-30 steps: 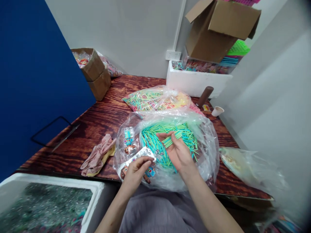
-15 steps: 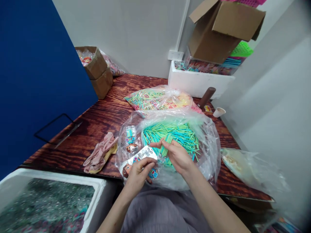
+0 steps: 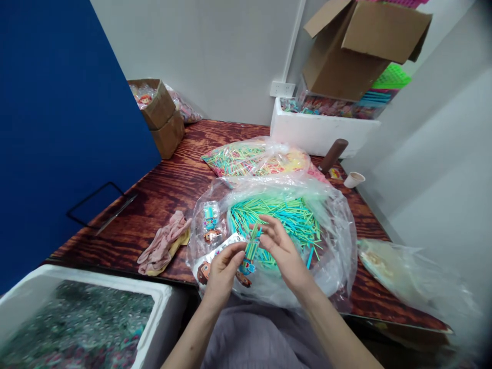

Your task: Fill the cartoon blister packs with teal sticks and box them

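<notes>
In the lower middle of the frame, the left hand pinches thumb against forefinger at the edge of a small printed packet, while the right hand parts its fingers loosely around a bundle of sticks at that packet; whether they touch it I cannot tell. Just behind, at centre, an open clear bag holds heaped green and blue sticks, and a second clear bag beyond contains mixed colours. At lower left, a foam box holds blurred pieces; at upper left, a cardboard box holds wrapped goods.
</notes>
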